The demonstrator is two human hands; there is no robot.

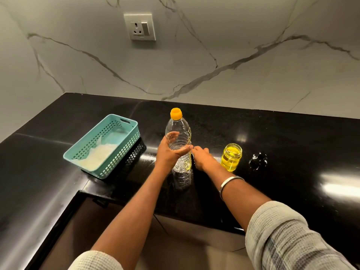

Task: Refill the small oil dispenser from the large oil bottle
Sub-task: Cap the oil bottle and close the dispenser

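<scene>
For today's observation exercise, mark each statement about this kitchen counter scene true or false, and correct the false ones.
1. The large oil bottle has its orange cap on. True.
2. The left hand grips the bottle. True.
3. The small jar is empty. False: it holds yellow oil.
4. The teal basket stands right of the jar. False: it stands left of the bottle.
5. The right hand holds the jar. False: it is beside the bottle, apart from the jar.
</scene>
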